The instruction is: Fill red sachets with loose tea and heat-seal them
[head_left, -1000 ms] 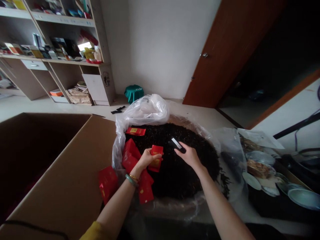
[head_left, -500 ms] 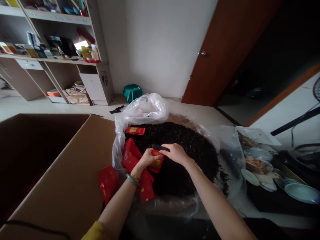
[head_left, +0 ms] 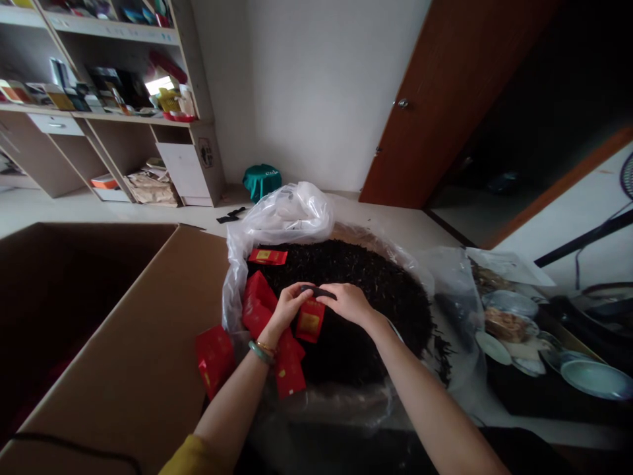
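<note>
A big heap of dark loose tea leaves lies in a clear plastic bag in front of me. My left hand pinches the top of a small red packet, which hangs upright over the leaves. My right hand is closed on a small black scoop, whose tip rests at the packet's mouth. Both hands meet above the heap's left part. More red packets lie piled at the bag's left edge, and one red packet lies flat further back.
A large open cardboard box stands on my left. Dishes and bowls sit on a table to the right. Shelves with boxes line the back left wall, a green stool stands by the wall, and a brown door is open.
My right hand brought the black scoop leftward from over the heap to the red packet's mouth. The left hand lowered the packet slightly, so it now hangs below the fingers.
</note>
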Motion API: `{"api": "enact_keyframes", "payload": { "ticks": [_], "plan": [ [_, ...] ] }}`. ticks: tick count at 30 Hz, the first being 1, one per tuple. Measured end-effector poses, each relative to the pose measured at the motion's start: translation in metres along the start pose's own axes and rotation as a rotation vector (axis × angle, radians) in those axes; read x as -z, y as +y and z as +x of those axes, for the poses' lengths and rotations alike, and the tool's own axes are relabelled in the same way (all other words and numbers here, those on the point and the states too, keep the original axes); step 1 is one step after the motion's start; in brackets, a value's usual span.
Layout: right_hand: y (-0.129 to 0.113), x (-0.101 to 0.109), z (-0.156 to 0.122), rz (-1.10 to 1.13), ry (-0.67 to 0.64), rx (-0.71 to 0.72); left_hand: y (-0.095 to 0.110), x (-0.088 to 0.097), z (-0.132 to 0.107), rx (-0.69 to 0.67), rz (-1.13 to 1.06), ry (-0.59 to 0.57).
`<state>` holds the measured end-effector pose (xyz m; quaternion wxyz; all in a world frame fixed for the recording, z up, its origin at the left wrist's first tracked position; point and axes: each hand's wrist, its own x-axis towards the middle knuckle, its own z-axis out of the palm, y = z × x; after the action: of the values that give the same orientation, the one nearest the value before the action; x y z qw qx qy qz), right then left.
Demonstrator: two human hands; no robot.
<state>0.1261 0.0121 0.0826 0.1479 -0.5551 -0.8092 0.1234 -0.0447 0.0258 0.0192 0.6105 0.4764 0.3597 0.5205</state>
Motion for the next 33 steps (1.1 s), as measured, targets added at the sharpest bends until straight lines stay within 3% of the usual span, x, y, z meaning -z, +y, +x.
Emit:
{"api": "enact_keyframes", "payload": {
  "ticks": [8,18,33],
  "plan": [
    [-0.004,-0.002,0.0,0.038,-0.041,-0.032,0.001,0.0,0.0,-0.022,0.014,0.058],
    [-0.007,-0.019,-0.001,0.008,-0.012,-0.05,-0.001,0.001,0.001,-0.049,0.036,0.063],
    [-0.017,-0.011,-0.003,-0.11,-0.092,-0.139,-0.004,0.001,0.001,-0.043,0.066,0.025]
  ]
}}
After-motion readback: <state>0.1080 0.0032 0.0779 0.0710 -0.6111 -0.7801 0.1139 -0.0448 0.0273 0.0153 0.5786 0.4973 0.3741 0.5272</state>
